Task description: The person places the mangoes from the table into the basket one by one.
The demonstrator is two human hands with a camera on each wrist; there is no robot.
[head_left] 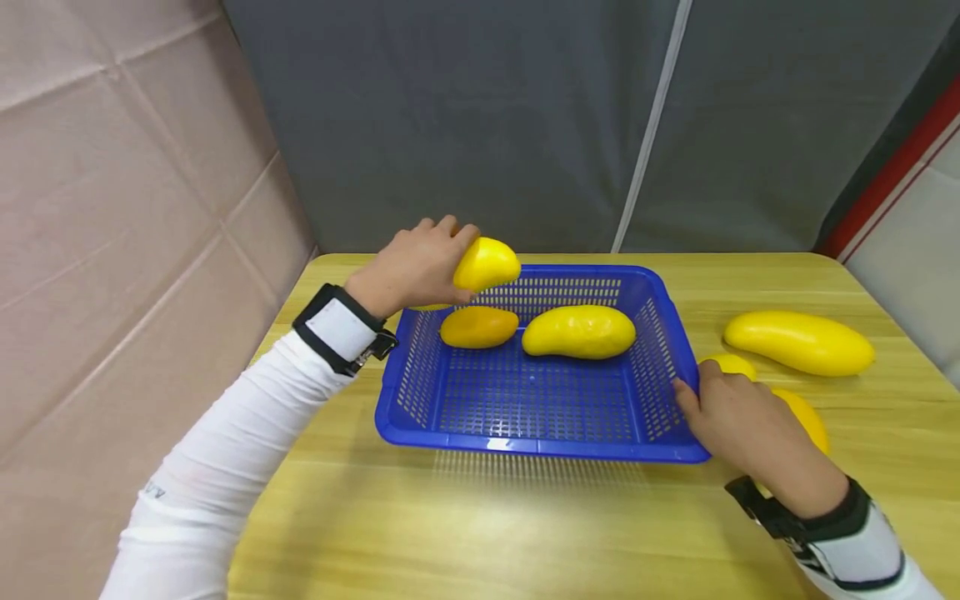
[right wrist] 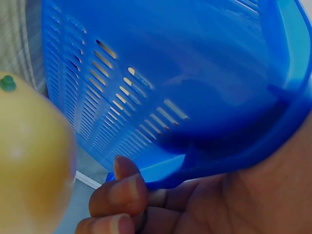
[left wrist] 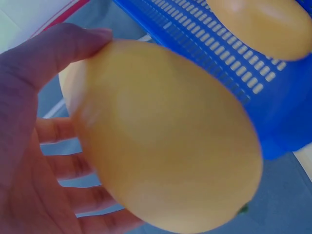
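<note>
My left hand (head_left: 422, 265) grips a yellow mango-like fruit (head_left: 487, 263) above the back left corner of a blue plastic basket (head_left: 525, 444). In the left wrist view the thumb and fingers wrap one end of this fruit (left wrist: 170, 136). An orange-yellow mango-like fruit (head_left: 478, 327) and a longer, bumpy yellow fruit (head_left: 579, 332) lie inside the basket. At the basket's right side, my right hand (head_left: 750, 425) holds the rim, with its fingers curled around the edge (right wrist: 234, 163). A sliver of another yellow thing shows beneath the left hand, mostly hidden.
A long yellow fruit (head_left: 799, 342) lies on the wooden table (head_left: 480, 525), right of the basket. Two more yellow fruits, one a rounded piece (head_left: 731, 364) and one more orange (head_left: 806, 417), are partly hidden behind the right hand. A grey curtain (head_left: 465, 125) hangs behind the table.
</note>
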